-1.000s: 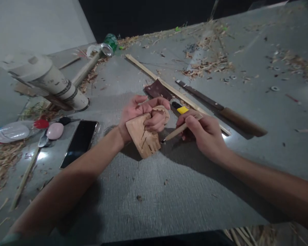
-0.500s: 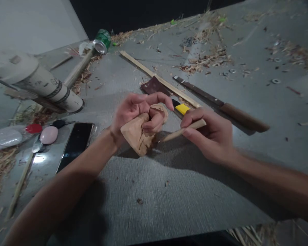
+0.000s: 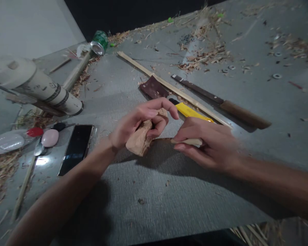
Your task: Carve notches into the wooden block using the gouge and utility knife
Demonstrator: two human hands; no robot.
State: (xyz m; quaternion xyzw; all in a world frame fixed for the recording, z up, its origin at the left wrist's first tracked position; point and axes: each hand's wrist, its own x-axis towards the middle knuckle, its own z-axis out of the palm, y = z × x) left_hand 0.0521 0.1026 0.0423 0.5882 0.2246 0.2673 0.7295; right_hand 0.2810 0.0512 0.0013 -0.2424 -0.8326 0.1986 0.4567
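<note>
In the head view, the left hand [image 3: 145, 124], its grip curled around a carved wooden piece [image 3: 137, 141], is near centre over the table [image 3: 149, 212]. At the piece's three o'clock, the right hand [image 3: 209, 143] has its grip pinched on a wooden-handled tool [image 3: 192, 141]; a phone [image 3: 75, 150] lies at nine.

Grey table [image 3: 149, 222] with phone [image 3: 76, 149], shavings [image 3: 207, 58]

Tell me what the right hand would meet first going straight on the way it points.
Likely the wooden piece held in the left hand, toward which the right hand and its pale-handled tool point; depth is unclear, so the left fingers could come first.
</note>
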